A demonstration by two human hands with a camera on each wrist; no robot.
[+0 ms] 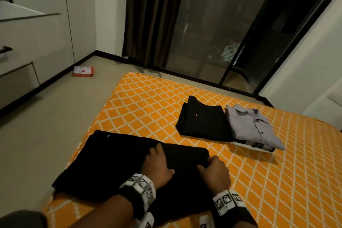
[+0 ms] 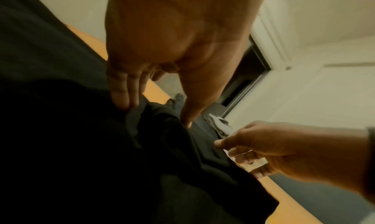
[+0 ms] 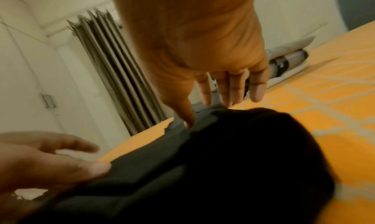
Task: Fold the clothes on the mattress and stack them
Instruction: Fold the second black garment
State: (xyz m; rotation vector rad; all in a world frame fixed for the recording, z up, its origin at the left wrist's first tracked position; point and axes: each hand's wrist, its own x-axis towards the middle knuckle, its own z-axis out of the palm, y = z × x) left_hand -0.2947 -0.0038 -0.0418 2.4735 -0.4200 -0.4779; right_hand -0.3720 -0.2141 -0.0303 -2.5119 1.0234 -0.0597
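A black garment (image 1: 118,161) lies partly folded across the near left of the orange mattress (image 1: 148,102). My left hand (image 1: 157,161) rests on its folded layer with straight fingers (image 2: 123,97) pressing the cloth. Just to the right, my right hand (image 1: 207,164) sits at the fold's right edge; its thumb touches the fabric while its fingers (image 3: 229,92) stay straight above it. Farther back lie a folded black garment (image 1: 201,120) and a folded grey shirt (image 1: 253,127), the shirt on top of a white patterned piece.
The mattress lies on the floor, with its left edge just beyond the black garment. A red-and-white box (image 1: 83,71) sits on the floor near the cabinets (image 1: 27,52). A dark curtain (image 1: 148,15) and a glass door (image 1: 212,33) stand behind.
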